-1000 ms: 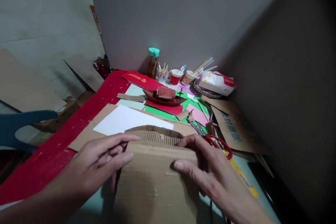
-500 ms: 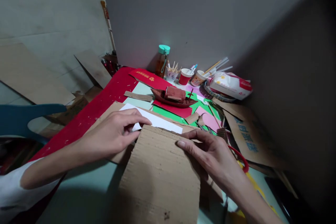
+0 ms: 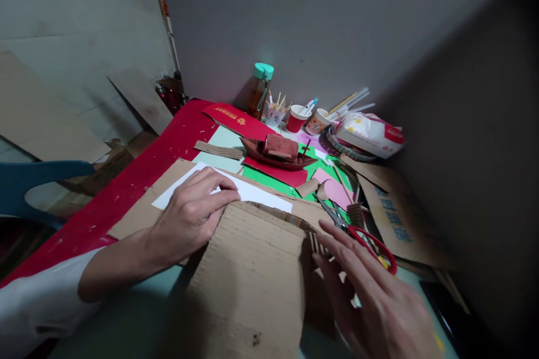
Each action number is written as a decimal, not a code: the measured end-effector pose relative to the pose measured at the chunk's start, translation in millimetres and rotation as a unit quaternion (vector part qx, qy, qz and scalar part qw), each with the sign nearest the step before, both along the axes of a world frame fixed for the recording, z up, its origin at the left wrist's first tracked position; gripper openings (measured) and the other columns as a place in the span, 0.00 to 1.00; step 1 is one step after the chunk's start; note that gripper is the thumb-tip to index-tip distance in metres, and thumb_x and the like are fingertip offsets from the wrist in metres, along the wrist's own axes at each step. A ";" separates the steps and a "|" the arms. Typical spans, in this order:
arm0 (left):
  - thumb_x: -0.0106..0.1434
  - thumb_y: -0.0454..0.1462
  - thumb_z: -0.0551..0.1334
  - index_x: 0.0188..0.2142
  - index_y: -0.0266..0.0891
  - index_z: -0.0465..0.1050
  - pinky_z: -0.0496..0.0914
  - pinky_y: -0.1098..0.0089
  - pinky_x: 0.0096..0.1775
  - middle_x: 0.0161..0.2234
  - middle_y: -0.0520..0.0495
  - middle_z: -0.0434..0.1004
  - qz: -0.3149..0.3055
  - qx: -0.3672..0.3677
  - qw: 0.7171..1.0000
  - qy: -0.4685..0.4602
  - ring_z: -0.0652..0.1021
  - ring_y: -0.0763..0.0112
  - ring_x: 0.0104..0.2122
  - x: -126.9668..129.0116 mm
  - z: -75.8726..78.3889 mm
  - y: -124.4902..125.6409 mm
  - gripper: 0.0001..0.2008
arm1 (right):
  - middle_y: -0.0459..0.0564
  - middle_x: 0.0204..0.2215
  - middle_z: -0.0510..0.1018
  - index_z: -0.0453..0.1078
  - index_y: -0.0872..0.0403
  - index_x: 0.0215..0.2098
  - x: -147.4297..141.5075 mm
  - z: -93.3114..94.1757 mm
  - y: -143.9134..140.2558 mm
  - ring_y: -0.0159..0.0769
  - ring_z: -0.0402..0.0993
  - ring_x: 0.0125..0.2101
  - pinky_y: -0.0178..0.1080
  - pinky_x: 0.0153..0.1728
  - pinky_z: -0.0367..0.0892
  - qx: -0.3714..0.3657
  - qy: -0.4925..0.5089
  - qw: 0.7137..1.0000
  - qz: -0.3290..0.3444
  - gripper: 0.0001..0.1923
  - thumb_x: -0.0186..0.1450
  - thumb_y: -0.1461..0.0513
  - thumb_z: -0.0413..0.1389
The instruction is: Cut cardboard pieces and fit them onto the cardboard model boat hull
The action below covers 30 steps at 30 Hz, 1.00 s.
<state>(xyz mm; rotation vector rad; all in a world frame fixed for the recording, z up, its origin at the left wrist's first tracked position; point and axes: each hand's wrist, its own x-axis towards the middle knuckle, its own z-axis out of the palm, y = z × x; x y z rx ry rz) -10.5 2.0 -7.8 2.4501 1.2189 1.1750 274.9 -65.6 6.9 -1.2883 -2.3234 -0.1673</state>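
Note:
A sheet of brown cardboard (image 3: 252, 269) stands out in front of me, its far edge raised off the table. My left hand (image 3: 196, 210) pinches the far left corner of it between thumb and fingers. My right hand (image 3: 366, 286) is off the right edge, fingers stretched and apart, close to a small corrugated strip (image 3: 318, 242). Just beyond the right fingers lie red-handled scissors (image 3: 373, 241). A white paper (image 3: 261, 196) rests on another flat cardboard piece (image 3: 138, 210) behind the sheet.
A brown model boat (image 3: 280, 151) sits mid-table on coloured paper. Along the wall stand a bottle (image 3: 257, 92), a toothpick cup (image 3: 275, 116), a red cup (image 3: 296, 120) and a tissue pack (image 3: 370, 134). A dark phone-like slab (image 3: 450, 314) lies at right; a blue chair (image 3: 42, 171) is at left.
My right hand has let go of the cardboard's right edge and moved right and nearer me, its fingers spreading. My left hand keeps its corner. More of the scissors and white paper shows.

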 end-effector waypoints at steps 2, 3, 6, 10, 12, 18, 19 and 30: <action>0.65 0.31 0.57 0.40 0.44 0.81 0.68 0.56 0.42 0.37 0.40 0.80 0.013 0.008 1.000 -0.003 0.76 0.56 0.39 0.2 -0.7 -0.8 0.14 | 0.55 0.55 0.78 0.66 0.48 0.59 -0.3 -4.6 -12.9 0.47 0.81 0.47 0.43 0.46 0.78 0.026 0.030 0.999 -0.022 0.22 0.67 0.67 0.56; 0.65 0.32 0.57 0.39 0.46 0.81 0.68 0.57 0.42 0.37 0.41 0.80 0.019 0.009 1.000 -0.009 0.76 0.56 0.39 0.7 -0.2 -1.8 0.13 | 0.53 0.52 0.80 0.67 0.47 0.58 -1.7 -5.8 -18.8 0.47 0.82 0.45 0.43 0.45 0.77 0.026 0.055 0.998 -0.035 0.22 0.67 0.67 0.57; 0.64 0.34 0.60 0.39 0.51 0.81 0.69 0.57 0.42 0.36 0.45 0.81 0.034 0.001 0.998 -0.046 0.77 0.56 0.39 3.3 3.7 -7.3 0.11 | 0.51 0.42 0.84 0.70 0.46 0.50 -6.3 -5.6 -32.7 0.44 0.83 0.39 0.42 0.41 0.76 -0.021 0.144 0.988 -0.054 0.14 0.68 0.67 0.56; 0.62 0.35 0.65 0.42 0.59 0.81 0.69 0.57 0.44 0.37 0.50 0.81 0.055 0.038 0.994 -0.084 0.76 0.57 0.38 3.1 12.7 -19.8 0.14 | 0.48 0.30 0.80 0.70 0.48 0.38 -6.7 1.6 -39.9 0.38 0.79 0.28 0.36 0.29 0.72 -0.166 0.237 0.957 -0.035 0.02 0.69 0.61 0.55; 0.63 0.36 0.65 0.45 0.66 0.79 0.69 0.57 0.45 0.39 0.53 0.82 0.071 0.074 0.991 -0.089 0.76 0.59 0.38 -1.0 19.1 -26.5 0.17 | 0.47 0.27 0.79 0.72 0.48 0.38 -5.9 7.3 -39.8 0.37 0.77 0.27 0.35 0.28 0.70 -0.247 0.291 0.924 -0.036 0.08 0.70 0.55 0.55; 0.59 0.43 0.68 0.47 0.67 0.79 0.72 0.61 0.47 0.40 0.54 0.83 0.013 0.062 0.998 -0.028 0.77 0.58 0.39 2.6 46.9 -47.5 0.17 | 0.46 0.28 0.75 0.73 0.47 0.47 -12.9 22.8 -34.5 0.35 0.70 0.26 0.31 0.20 0.63 -0.419 0.530 0.737 0.021 0.19 0.67 0.45 0.55; 0.59 0.42 0.68 0.44 0.66 0.81 0.71 0.59 0.50 0.42 0.54 0.83 0.053 0.042 0.995 -0.069 0.77 0.58 0.41 9.6 51.5 -52.0 0.14 | 0.46 0.29 0.75 0.73 0.47 0.48 -14.0 24.1 -34.1 0.33 0.68 0.25 0.31 0.19 0.61 -0.414 0.556 0.720 0.023 0.19 0.67 0.46 0.56; 0.59 0.39 0.69 0.51 0.45 0.76 0.78 0.69 0.36 0.46 0.47 0.83 -0.039 -0.460 0.761 -0.455 0.82 0.60 0.41 72.7 80.8 -88.1 0.19 | 0.49 0.46 0.80 0.59 0.43 0.62 -4.1 30.0 -44.7 0.43 0.78 0.43 0.40 0.38 0.73 -0.385 0.632 0.671 0.053 0.27 0.67 0.52 0.58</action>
